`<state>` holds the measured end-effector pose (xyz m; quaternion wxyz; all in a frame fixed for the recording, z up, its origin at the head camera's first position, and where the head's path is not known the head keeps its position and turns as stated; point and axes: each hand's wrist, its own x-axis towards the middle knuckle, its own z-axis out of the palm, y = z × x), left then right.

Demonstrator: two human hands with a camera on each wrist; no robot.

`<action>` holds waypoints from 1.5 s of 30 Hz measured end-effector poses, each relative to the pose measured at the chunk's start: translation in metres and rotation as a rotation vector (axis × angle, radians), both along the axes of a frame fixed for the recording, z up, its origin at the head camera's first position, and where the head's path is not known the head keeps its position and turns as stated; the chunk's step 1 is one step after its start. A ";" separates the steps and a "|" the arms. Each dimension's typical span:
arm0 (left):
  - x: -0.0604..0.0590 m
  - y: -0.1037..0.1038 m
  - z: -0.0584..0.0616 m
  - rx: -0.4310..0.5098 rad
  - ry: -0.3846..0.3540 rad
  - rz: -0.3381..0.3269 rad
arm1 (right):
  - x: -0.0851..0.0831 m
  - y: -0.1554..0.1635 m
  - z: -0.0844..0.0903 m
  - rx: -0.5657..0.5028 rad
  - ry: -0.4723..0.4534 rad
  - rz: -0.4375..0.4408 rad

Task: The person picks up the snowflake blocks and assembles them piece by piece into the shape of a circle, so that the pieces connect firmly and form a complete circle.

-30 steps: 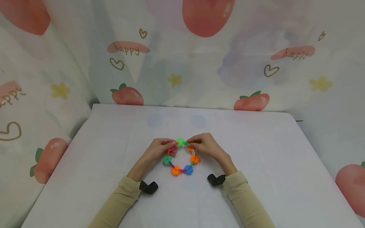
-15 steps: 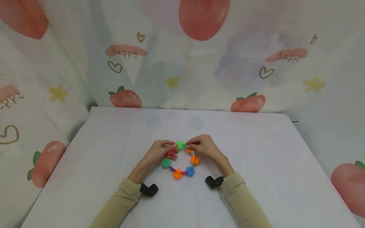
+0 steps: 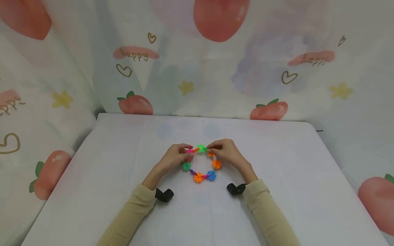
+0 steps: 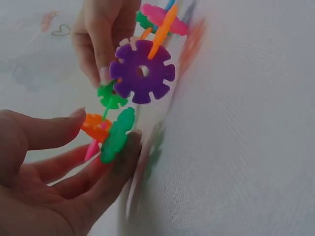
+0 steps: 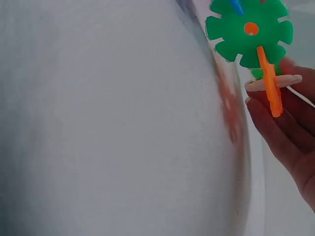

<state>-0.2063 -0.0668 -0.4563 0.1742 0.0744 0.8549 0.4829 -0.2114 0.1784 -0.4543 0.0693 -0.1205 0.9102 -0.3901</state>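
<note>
A ring of colourful notched plastic discs (image 3: 201, 164) is in front of me on the white table (image 3: 277, 177). My left hand (image 3: 188, 152) pinches its upper left, by a pink piece. My right hand (image 3: 210, 147) pinches its upper right, beside the bright green disc (image 3: 201, 148). In the left wrist view my left hand's fingers (image 4: 106, 162) hold a green and an orange piece (image 4: 110, 133), with a purple disc (image 4: 142, 71) just above. The right wrist view shows a green disc (image 5: 248, 32) and an orange piece (image 5: 268, 83) against my fingertips (image 5: 280, 125). The ring stands tilted up from the table.
A strawberry-print curtain (image 3: 197, 68) hangs behind the table and down both sides. The table's far edge (image 3: 203, 117) meets it. Black wrist cameras (image 3: 163, 194) (image 3: 235, 188) sit at both beige sleeves.
Both hands and the ring have shifted slightly away from me and to the right, with the same pinch grips on the ring's top.
</note>
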 end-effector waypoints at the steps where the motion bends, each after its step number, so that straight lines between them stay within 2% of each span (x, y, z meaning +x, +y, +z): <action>1: 0.000 0.000 0.001 -0.002 -0.005 0.000 | 0.000 0.001 0.000 0.000 -0.002 0.001; 5: 0.000 0.000 0.001 -0.001 -0.025 0.011 | 0.002 0.002 0.000 0.014 0.042 0.036; 10: 0.001 -0.001 0.001 0.008 -0.038 0.010 | 0.015 -0.001 0.006 0.023 0.218 0.096; 14: 0.001 -0.001 0.001 0.004 -0.036 0.007 | 0.028 -0.008 0.010 -0.006 0.328 0.200; 16: 0.000 -0.001 0.002 -0.002 -0.030 0.008 | 0.034 -0.014 0.013 -0.017 0.315 0.258; 22: -0.001 -0.001 0.001 -0.004 -0.016 0.004 | 0.044 -0.032 0.016 0.049 0.150 0.405; 25: -0.001 0.000 0.001 0.001 -0.018 0.006 | 0.045 -0.038 0.014 0.096 0.136 0.445; 29: -0.001 0.000 0.001 0.005 -0.020 0.007 | 0.046 -0.040 0.011 0.109 0.150 0.446; 36: -0.002 0.000 0.000 0.003 -0.016 0.007 | 0.048 -0.038 0.009 0.066 0.193 0.412; 45: -0.001 0.002 0.000 0.035 -0.030 0.031 | 0.049 -0.040 0.008 0.042 0.171 0.398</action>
